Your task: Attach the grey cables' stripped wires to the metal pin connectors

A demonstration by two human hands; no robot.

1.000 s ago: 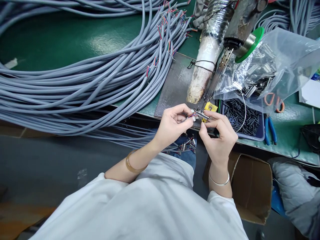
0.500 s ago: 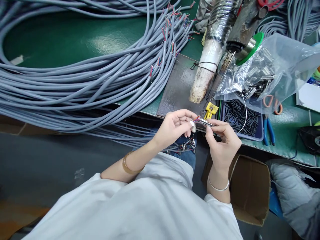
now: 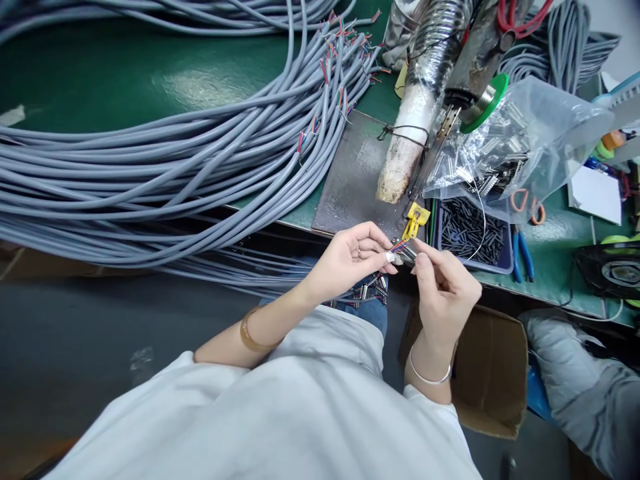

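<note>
My left hand [image 3: 357,257] is closed, thumb against fingers, on the end of a cable whose thin coloured wires [image 3: 399,246] fan out to the right. Something white covers the tip of its thumb. A small metal multi-pin connector [image 3: 409,254] sits between the two hands, just beneath the wires. My right hand [image 3: 445,280] is pinched, thumb and index fingertips close to the wire ends and the connector. What lies between those fingertips is hidden. Just beyond the hands is a yellow clip-like holder [image 3: 416,219] at the bench edge.
Grey cables [image 3: 200,173] cover the bench's left. A soldering iron [image 3: 435,157] and wrapped duct [image 3: 405,150] stand over a dark plate [image 3: 345,170]. To the right are a bin of black tubing [image 3: 473,230], a bag of connectors [image 3: 520,140] and blue-handled pliers [image 3: 523,257]. Finished-looking connectors [image 3: 367,291] hang over my lap.
The connector, earlier pinched plainly in my right fingers, now sits lower and partly under the wires. My right thumb and index have moved up closer to the wire ends. The view has shifted slightly.
</note>
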